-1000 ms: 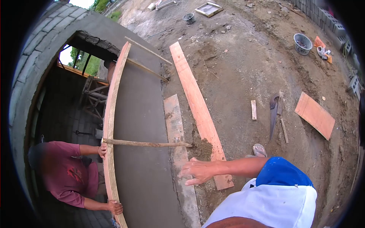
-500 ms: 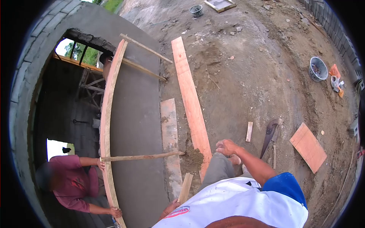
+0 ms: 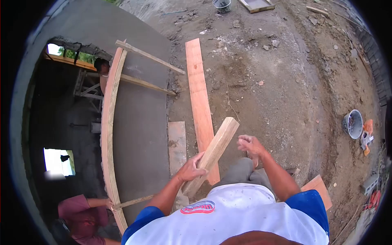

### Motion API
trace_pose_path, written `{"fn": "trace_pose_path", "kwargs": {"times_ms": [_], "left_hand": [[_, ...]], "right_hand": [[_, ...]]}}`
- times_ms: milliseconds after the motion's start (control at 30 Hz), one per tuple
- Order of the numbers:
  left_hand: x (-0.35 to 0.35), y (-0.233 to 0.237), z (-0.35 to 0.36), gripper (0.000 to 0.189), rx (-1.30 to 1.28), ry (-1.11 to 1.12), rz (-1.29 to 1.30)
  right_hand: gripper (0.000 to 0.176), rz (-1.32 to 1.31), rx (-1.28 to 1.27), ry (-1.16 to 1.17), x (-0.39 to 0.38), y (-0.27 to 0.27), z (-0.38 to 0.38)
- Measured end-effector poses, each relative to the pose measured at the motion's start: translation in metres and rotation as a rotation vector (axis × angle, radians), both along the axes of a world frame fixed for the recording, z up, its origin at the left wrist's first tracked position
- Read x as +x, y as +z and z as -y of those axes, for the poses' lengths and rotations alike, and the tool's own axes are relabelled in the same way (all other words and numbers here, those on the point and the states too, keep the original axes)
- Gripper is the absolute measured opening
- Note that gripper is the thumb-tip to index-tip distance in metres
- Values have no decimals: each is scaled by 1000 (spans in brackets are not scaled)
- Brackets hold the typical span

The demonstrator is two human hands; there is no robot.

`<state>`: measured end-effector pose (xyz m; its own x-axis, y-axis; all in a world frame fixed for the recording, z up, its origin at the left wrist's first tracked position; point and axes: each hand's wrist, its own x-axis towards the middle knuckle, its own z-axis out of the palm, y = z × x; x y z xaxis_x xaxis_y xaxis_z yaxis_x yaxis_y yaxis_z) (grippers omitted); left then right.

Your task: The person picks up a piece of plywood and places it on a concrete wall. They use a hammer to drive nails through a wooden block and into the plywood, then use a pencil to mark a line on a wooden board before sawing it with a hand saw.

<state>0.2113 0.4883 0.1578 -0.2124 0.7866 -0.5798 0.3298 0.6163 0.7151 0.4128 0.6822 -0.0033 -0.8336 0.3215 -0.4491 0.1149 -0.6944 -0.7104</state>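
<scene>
My left hand is wrapped around a short, thick piece of lumber, which slants up and to the right in front of my shirt. To the right of the lumber, my right hand hovers with loosely bent fingers a little apart; nothing shows in it. Beyond the lumber, a long reddish plywood strip lies on the dirt. A shorter, stained board rests along the foot of the wall, partly hidden near my left forearm.
A long form board runs along the wall opening, with wooden braces reaching from it. Inside, a co-worker in a maroon shirt touches it; another person is farther along. A bucket and plywood piece are at right.
My left hand has lifted the lumber up from beside my left side into the middle of view. My right hand has shifted slightly up and right. The view has moved, and the co-worker appears lower.
</scene>
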Motion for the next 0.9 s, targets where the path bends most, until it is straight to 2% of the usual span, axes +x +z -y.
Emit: {"fn": "trace_pose_path", "kwargs": {"times_ms": [33,133,233,367,400,500,533,633,700,833,867,900], "left_hand": [[-20,32,-73,88,152,-27,-52],[-43,58,-187,93,290,-7,-182],[-53,69,-288,99,305,95,-324],[-102,65,-387,99,403,173,-438],[-120,57,-401,94,443,215,-411],[-160,57,-411,87,248,407,-354],[-173,59,-405,81,167,465,-281],[-204,57,-372,67,-38,575,-151],[-219,50,-352,63,-97,678,-141],[-255,31,-340,56,-178,1015,101],[-266,22,-339,53,-170,1075,151],[-285,14,-340,51,-157,1133,200]], "right_hand": [[77,-136,-133,-32,-35,44,-42],[89,-470,-10,-234,-98,107,-110],[89,-401,170,-349,-157,141,-202],[77,-369,146,-259,-236,147,-321],[66,-378,169,-236,-264,138,-349],[63,-345,173,-26,-327,148,-425],[63,-326,250,35,-348,153,-445],[68,-401,394,89,-427,155,-486],[70,-403,350,151,-478,174,-505],[66,-356,243,363,-596,199,-540],[61,-390,358,352,-637,189,-546],[61,-382,350,411,-674,191,-554]]}}
